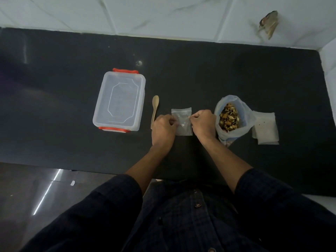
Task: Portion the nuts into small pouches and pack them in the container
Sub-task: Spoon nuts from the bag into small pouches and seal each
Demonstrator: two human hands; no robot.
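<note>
Dark checked shirt (190, 224), rolled sleeves

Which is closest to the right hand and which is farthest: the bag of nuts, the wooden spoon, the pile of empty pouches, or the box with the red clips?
From the right hand, in the head view:
1. Bag of nuts, right beside it on the right.
2. Wooden spoon on the left and pile of empty pouches on the right: too close to call.
3. Box with the red clips, farthest left.
</note>
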